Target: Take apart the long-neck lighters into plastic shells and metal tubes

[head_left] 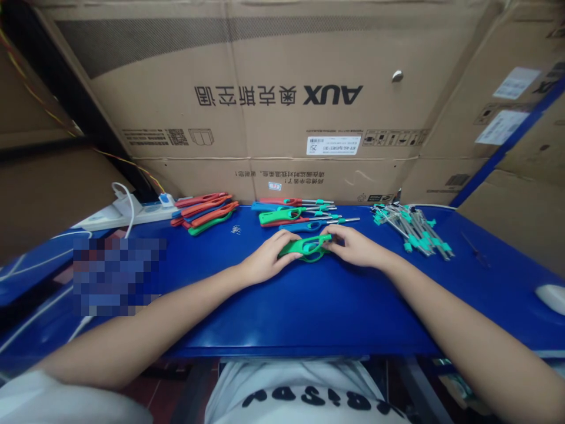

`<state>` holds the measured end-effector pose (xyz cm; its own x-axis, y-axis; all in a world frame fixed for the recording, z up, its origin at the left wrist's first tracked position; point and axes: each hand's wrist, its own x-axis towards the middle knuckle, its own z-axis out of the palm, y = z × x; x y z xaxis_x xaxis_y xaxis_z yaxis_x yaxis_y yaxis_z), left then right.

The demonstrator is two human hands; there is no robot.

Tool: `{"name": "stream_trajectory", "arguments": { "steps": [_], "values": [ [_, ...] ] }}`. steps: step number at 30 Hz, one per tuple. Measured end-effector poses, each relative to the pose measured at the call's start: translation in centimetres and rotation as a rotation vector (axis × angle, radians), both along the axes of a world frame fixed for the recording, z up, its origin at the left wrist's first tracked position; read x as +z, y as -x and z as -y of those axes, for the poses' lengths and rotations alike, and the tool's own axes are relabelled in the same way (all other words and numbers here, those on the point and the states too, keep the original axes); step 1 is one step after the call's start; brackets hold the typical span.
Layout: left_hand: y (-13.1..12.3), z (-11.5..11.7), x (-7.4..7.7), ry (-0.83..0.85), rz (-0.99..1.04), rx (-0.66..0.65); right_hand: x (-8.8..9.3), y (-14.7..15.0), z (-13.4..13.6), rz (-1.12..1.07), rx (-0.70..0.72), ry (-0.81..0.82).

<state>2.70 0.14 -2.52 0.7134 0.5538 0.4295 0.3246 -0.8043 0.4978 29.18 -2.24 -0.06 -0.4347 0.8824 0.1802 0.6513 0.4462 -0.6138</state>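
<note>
The handle is green, on a plain blue table. Left of the handle, a red-and-green pile; behind it, a red, green and blue heap. Right of it, rods — silver, teal-tipped. Beyond, a brown box — black print.

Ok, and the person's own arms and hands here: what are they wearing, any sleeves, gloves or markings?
The left hand and right hand are bare: no gloves, and no watch, ring or band shows. Both forearms are bare too. A white short sleeve covers the upper left arm; the right arm leaves the picture uncovered. The shirt is white with black lettering.
</note>
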Motion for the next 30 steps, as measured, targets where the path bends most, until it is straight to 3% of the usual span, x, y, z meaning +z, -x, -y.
{"name": "stream_trajectory", "arguments": {
  "steps": [3, 10, 14, 20, 23, 27, 30],
  "values": [
    [0.0, 0.1, -0.1, 0.007, 0.018, 0.027, -0.2, 0.3, 0.3, 0.115, 0.025, 0.002],
    [0.0, 0.1, 0.0, 0.044, 0.062, 0.092, 0.9, 0.9, 1.0, 0.332, -0.105, -0.026],
    [0.0, -0.2, 0.0, 0.075, 0.086, 0.094, 1.3, 0.9, 1.2, 0.419, -0.081, -0.072],
    [-0.1, -0.6, 0.0, 0.214, 0.312, 0.114, 1.2, 0.8, 1.3, 0.473, -0.029, -0.13],
    [0.2, -0.8, 0.5, 0.193, 0.403, 0.16, 1.2, 0.5, 1.3, 0.497, -0.035, -0.143],
    [0.8, -0.6, 1.2, 0.045, 0.134, 0.198, 1.5, 0.4, 1.3, 0.401, -0.048, -0.11],
    [0.9, -0.4, 1.2, -0.018, -0.02, 0.111, 1.8, 0.6, 1.5, 0.352, -0.029, -0.103]
  ]
}}
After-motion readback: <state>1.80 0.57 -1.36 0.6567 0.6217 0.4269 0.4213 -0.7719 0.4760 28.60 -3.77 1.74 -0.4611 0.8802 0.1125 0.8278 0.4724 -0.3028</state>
